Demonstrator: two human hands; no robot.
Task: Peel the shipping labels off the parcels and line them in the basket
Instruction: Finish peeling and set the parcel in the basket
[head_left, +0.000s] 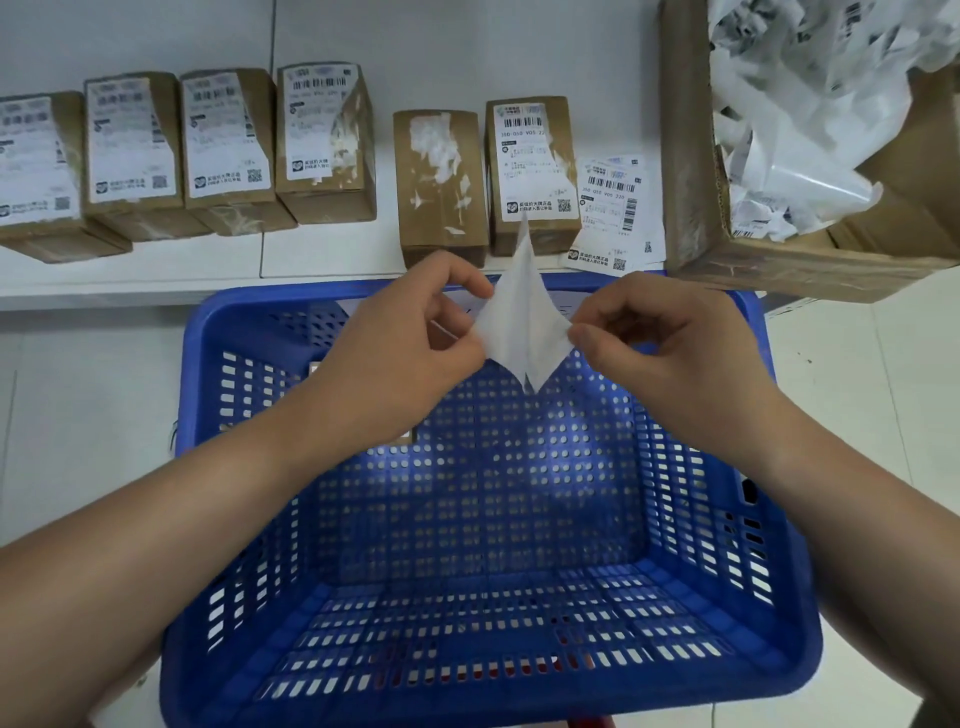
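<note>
A peeled white label (522, 317) hangs folded over the far end of the blue perforated basket (249, 519). My left hand (410, 343) pinches its left corner and my right hand (660, 338) pinches its right corner. On the white shelf behind stand several brown parcels; one bare parcel (441, 182) shows torn label scraps, and a labelled parcel (532, 166) stands right of it. Further labelled parcels (228, 140) line the left side.
Loose peeled labels (613, 213) lie on the shelf (332, 254) beside the right parcel. A large open cardboard box (696, 156) full of crumpled white label waste stands at the far right. The basket rests on a pale tiled floor below the shelf.
</note>
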